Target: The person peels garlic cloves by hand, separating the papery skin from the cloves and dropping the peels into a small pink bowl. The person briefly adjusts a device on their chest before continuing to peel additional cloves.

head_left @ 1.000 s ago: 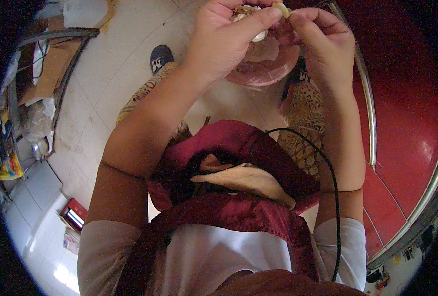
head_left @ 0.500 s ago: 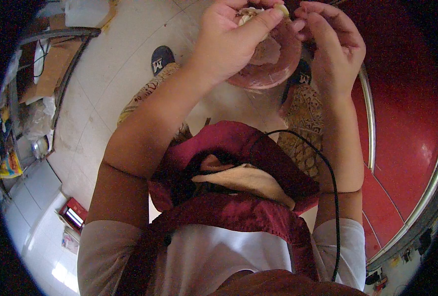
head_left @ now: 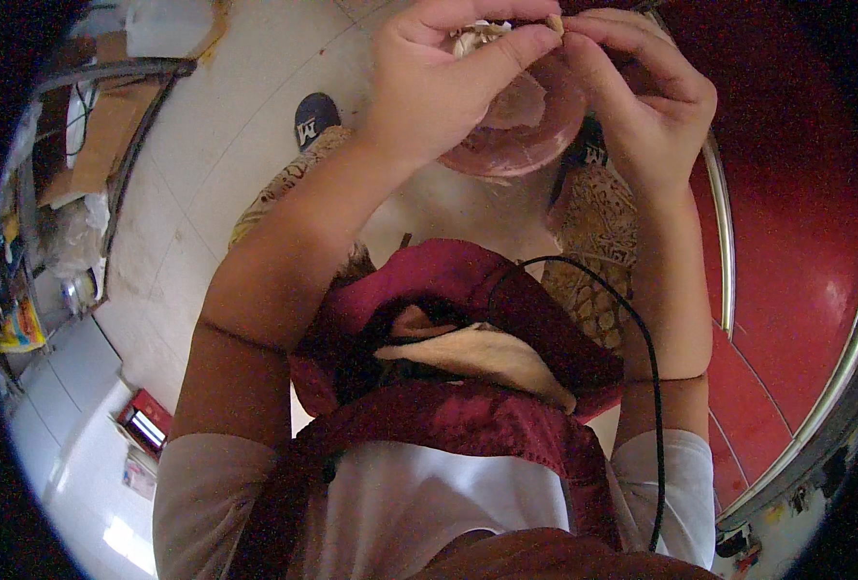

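Small pale-yellow clove-shaped piece (head_left: 555, 23) is met again by both hands

The piece is at the upper edge of the view, above the far side of a round pinkish translucent plastic bowl (head_left: 511, 159). The bare left hand (head_left: 443, 82) pinches it between the thumb and the fingers. Half a second ago, the bare right hand (head_left: 646, 92) was apart from the piece, with its fingers loosely spread; now its thumb and index finger are brought close together at the right edge of the piece. I judge that this means the work on the same piece is continuing, not finished. Whether the right fingertips really nip it, I cannot tell. White papery garlic-like bits (head_left: 480, 37) show beside the left thumb; whether they are held or lie in the bowl is not clear.
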The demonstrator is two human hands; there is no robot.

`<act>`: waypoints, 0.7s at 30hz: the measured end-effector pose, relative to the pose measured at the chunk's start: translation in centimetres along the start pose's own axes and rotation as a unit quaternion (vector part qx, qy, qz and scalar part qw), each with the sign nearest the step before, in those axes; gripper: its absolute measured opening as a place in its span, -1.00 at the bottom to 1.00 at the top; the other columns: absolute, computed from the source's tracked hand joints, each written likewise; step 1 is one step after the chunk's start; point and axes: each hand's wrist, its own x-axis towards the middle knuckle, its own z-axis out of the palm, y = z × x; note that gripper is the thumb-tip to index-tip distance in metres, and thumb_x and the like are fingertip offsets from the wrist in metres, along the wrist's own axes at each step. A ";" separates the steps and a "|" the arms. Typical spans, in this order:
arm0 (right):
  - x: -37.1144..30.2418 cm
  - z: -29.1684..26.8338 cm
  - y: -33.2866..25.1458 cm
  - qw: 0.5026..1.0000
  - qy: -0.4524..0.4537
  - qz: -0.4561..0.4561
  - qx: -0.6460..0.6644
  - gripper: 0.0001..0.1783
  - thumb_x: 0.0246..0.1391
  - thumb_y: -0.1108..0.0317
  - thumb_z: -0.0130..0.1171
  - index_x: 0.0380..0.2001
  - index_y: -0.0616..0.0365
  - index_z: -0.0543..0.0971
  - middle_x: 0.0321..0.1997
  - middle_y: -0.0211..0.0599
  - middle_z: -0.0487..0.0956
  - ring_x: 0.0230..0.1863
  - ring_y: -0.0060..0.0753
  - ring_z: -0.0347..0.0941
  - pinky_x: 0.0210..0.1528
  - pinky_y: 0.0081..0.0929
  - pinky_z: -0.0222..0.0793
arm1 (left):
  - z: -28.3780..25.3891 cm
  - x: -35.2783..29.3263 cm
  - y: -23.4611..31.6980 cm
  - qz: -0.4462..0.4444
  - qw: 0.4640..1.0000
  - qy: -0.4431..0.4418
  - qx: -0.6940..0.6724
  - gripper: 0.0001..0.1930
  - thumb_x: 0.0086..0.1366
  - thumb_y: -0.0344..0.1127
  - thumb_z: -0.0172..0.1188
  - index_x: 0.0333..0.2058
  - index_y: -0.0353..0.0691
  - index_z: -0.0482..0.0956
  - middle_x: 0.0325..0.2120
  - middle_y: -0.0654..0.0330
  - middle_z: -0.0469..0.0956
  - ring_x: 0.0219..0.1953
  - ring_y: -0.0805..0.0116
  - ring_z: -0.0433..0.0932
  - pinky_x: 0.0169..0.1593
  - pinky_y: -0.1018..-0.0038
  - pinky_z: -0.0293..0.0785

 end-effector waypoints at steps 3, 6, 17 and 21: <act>-0.4 -0.1 -0.1 0.997 0.007 0.065 0.045 -0.87 0.10 0.63 0.29 -0.26 0.36 0.73 -0.18 -0.13 0.69 -0.19 -0.46 0.60 -0.16 -0.58 0.49 | -0.3 0.3 0.0 0.097 0.990 -0.020 0.103 -0.82 0.33 -0.56 0.30 -0.10 -0.38 0.70 -0.10 0.06 0.65 -0.03 0.33 0.62 0.02 0.49 0.55; -0.6 0.5 -0.4 0.995 0.029 0.079 0.054 -0.90 0.15 0.57 0.29 -0.28 0.36 0.72 -0.25 -0.19 0.70 -0.24 -0.52 0.60 -0.18 -0.59 0.50 | -0.4 0.3 0.4 0.098 0.988 -0.019 0.119 -0.82 0.32 -0.56 0.31 -0.11 -0.38 0.71 -0.14 0.04 0.65 -0.05 0.31 0.63 0.00 0.48 0.55; -1.1 -1.0 0.8 0.992 -0.034 0.123 -0.018 -0.87 0.17 0.54 0.33 -0.22 0.32 0.74 -0.21 -0.28 0.74 -0.20 -0.56 0.63 -0.09 -0.61 0.54 | -1.5 0.9 1.8 0.190 0.945 -0.093 0.249 -0.79 0.30 -0.63 0.25 -0.11 -0.40 0.72 -0.20 -0.02 0.64 -0.19 0.26 0.68 -0.17 0.50 0.60; -1.4 -0.7 0.9 0.990 -0.018 0.138 -0.032 -0.87 0.14 0.53 0.34 -0.23 0.31 0.74 -0.26 -0.33 0.74 -0.25 -0.61 0.62 -0.15 -0.64 0.54 | -1.9 1.0 2.1 0.207 0.927 -0.119 0.289 -0.76 0.24 -0.66 0.25 -0.12 -0.40 0.72 -0.21 -0.05 0.64 -0.20 0.20 0.68 -0.17 0.47 0.61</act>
